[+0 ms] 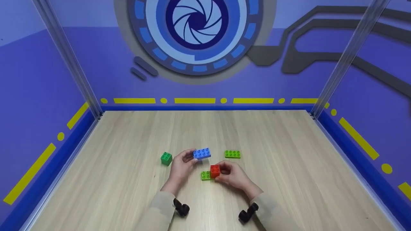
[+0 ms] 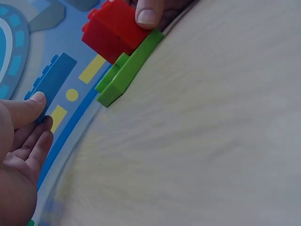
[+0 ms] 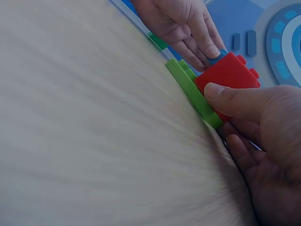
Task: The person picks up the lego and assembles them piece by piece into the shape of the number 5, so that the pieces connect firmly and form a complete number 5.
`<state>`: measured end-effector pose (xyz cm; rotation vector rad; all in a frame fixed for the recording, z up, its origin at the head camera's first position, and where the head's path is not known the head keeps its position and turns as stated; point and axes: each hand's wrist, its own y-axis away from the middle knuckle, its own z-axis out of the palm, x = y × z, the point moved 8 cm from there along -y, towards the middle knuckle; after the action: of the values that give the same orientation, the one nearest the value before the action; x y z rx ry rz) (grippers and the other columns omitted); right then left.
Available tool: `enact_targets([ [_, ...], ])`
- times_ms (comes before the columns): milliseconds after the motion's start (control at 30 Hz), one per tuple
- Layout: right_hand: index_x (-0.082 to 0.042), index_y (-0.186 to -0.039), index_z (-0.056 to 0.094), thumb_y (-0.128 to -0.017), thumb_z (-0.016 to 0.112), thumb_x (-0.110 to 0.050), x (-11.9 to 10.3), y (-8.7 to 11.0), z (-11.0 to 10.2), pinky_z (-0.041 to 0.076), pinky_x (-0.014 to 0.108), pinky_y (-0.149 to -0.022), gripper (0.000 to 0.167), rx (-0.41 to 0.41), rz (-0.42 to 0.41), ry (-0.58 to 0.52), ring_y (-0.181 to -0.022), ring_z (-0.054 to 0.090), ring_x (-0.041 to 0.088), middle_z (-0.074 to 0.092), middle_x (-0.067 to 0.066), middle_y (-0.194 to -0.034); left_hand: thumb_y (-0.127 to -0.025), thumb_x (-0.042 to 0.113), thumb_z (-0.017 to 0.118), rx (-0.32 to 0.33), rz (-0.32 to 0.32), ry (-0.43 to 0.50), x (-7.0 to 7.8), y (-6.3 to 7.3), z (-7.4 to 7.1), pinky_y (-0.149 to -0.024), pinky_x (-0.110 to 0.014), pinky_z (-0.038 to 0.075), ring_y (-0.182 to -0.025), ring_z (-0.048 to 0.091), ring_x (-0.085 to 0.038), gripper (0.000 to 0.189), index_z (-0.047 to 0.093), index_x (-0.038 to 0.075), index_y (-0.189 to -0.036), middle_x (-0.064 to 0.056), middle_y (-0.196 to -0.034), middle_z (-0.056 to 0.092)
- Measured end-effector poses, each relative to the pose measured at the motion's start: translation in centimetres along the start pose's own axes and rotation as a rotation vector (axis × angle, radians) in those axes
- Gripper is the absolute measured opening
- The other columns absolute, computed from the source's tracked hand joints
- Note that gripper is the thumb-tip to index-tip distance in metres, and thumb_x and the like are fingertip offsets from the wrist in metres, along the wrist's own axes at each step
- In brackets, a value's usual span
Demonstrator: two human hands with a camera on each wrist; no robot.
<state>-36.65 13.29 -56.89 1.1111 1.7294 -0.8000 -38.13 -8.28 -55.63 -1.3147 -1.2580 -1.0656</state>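
Beside left hand (image 1: 181, 165), green block (image 1: 166, 158); lime plate (image 1: 232, 154) farther right.

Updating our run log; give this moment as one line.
left hand: holds blue brick | right hand: grips red brick | red brick: atop nearer lime brick

The head view looks forward and down from above, the farthest off, taking in the wood-grain tabletop (image 1: 112, 179) and the mural wall (image 1: 199, 89) behind. Both wrist views sit low and close, tilted sideways, facing that wall: the left past the left hand (image 2: 19, 165), the right past the right hand (image 3: 282, 132). All 3 share the red studded brick (image 1: 214, 171) and the lime-green studded brick (image 1: 205, 175) beneath it, nearer in the wrist views
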Motion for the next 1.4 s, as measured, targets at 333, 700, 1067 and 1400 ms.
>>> enact_targets([
  [333,-0.005,-0.116,0.070,-0.079,0.084,-0.004,0.0,0.1,0.0,0.057,0.027,-0.099,0.039,0.006,0.005,-0.027,-0.107,0.070,0.019,0.074,0.011,-0.115,-0.093,0.003,0.073,-0.022,0.018,0.087,0.7,2.2,-0.2,-0.104,-0.030,0.057,-0.124,0.066,-0.027,0.038,0.068,0.006,-0.131,-0.016,-0.133,0.068],
  [700,-0.001,-0.116,0.069,-0.082,0.084,-0.005,0.1,-0.1,0.1,0.057,0.021,-0.093,0.037,-0.006,-0.047,-0.009,-0.104,0.069,0.013,0.074,0.014,-0.114,-0.092,0.003,0.074,-0.085,0.050,0.139,1.3,3.8,1.1,-0.100,-0.022,0.057,-0.120,0.068,-0.024,0.040,0.067,0.002,-0.132,-0.018,-0.134,0.069],
  [1067,-0.001,-0.120,0.068,-0.082,0.085,-0.007,0.3,-0.1,0.2,0.059,0.028,-0.097,0.042,-0.006,-0.011,-0.010,-0.110,0.069,0.023,0.072,0.015,-0.120,-0.093,0.005,0.075,-0.139,0.061,0.136,0.8,4.6,2.1,-0.101,-0.022,0.056,-0.121,0.067,-0.026,0.041,0.066,0.002,-0.133,-0.018,-0.134,0.069],
  [1400,-0.001,-0.121,0.067,-0.082,0.085,-0.006,-0.2,0.1,0.1,0.057,0.038,-0.104,0.043,0.001,-0.015,-0.025,-0.116,0.069,0.029,0.071,0.016,-0.123,-0.093,0.008,0.076,-0.150,0.055,0.109,0.7,4.6,2.1,-0.101,-0.021,0.056,-0.122,0.067,-0.027,0.041,0.067,0.006,-0.133,-0.016,-0.133,0.069],
])
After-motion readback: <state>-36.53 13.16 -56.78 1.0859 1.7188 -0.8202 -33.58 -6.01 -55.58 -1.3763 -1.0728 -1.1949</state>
